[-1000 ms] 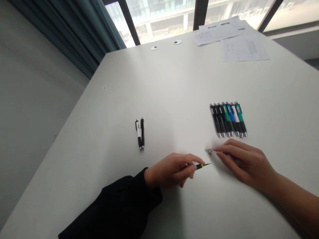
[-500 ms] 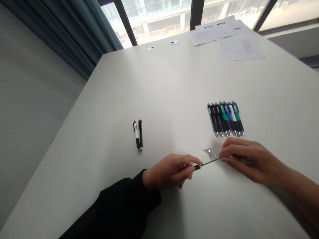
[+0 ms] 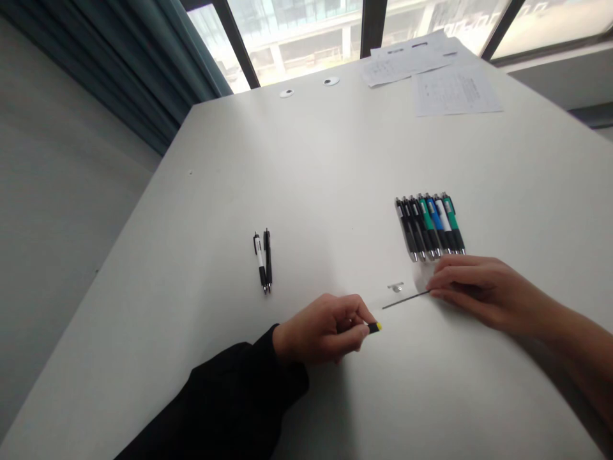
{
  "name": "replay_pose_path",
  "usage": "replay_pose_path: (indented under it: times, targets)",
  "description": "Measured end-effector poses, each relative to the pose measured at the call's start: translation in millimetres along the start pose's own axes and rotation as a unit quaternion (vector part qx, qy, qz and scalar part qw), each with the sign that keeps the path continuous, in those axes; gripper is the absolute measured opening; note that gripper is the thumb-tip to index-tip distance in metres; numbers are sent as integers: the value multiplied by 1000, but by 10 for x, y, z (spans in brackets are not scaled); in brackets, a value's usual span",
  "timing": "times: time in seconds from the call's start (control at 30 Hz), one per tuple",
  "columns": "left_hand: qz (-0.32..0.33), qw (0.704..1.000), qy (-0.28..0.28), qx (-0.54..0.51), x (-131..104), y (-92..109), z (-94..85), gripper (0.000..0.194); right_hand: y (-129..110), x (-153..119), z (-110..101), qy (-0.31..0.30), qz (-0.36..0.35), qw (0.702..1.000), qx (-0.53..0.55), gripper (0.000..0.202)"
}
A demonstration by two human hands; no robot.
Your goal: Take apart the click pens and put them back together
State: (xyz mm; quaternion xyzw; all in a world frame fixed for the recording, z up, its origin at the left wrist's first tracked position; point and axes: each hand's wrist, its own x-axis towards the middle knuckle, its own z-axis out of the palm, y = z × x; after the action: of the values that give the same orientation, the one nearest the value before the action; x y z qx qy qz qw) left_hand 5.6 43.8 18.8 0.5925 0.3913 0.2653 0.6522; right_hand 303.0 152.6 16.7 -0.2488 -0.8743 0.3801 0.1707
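My left hand (image 3: 328,329) pinches a small black piece with a yellow tip (image 3: 374,327), low at the centre. To its right, my right hand (image 3: 483,292) holds one end of a thin dark rod (image 3: 406,299) between thumb and fingers. The rod's free end points left, apart from the yellow tip. Just above the rod lies a small metallic clip-like piece (image 3: 395,287) on the white table (image 3: 306,166). A row of several pens (image 3: 430,227) in black, green, blue and white lies above my right hand.
A white-and-black pen (image 3: 260,263) and a black pen (image 3: 268,260) lie side by side left of centre. Paper sheets (image 3: 454,92) are at the far right edge of the table, near the window. Two white oval fittings (image 3: 331,82) sit at the far edge.
The rod has come apart from the yellow-tipped black piece. My right hand has moved slightly up with the rod, and my left fingers have drawn back and curled more tightly round the black piece.
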Motion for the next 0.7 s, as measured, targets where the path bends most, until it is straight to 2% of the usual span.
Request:
replay_pose_path:
  times: [0.23,0.7]
  targets:
    - [-1,1000,-7,19,11,35,-10,15,20,11,55,4,7,999,-48,15]
    - [-6,1000,-8,20,22,60,-7,15,44,5,90,27,7,998,-54,15]
